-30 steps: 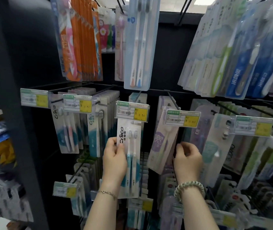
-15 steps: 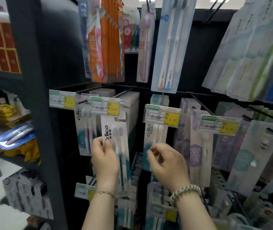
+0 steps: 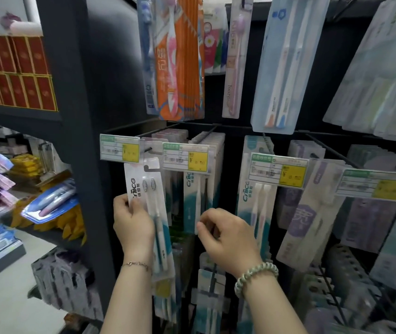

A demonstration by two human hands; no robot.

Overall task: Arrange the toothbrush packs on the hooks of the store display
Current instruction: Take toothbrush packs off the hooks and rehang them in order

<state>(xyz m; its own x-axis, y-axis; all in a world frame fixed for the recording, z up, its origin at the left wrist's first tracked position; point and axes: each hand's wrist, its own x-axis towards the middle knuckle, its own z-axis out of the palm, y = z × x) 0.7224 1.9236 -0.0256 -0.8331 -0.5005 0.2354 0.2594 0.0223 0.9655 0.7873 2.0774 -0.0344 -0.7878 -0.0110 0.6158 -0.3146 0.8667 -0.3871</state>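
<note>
My left hand (image 3: 133, 224) grips a white and teal Cnice twin toothbrush pack (image 3: 147, 203) by its left edge. The pack stands upright with its hang tab just below the leftmost hook (image 3: 148, 149) of the middle row. My right hand (image 3: 226, 233) is beside it, fingers curled, pinching the lower edge of a hanging Cnice pack (image 3: 195, 201) on the second hook. Another Cnice pack (image 3: 254, 201) hangs further right.
Price tags (image 3: 120, 148) front each hook. An orange pack bundle (image 3: 180, 56) and a long blue pack (image 3: 281, 63) hang in the row above. Purple packs (image 3: 305, 218) fill the right side. A dark upright post (image 3: 76, 116) borders the left, with shelves of boxes (image 3: 16, 71) beyond.
The view has swung left. My left hand carried the Cnice pack leftward from the third hook to the leftmost hook. My right hand followed left to the pack on the second hook.
</note>
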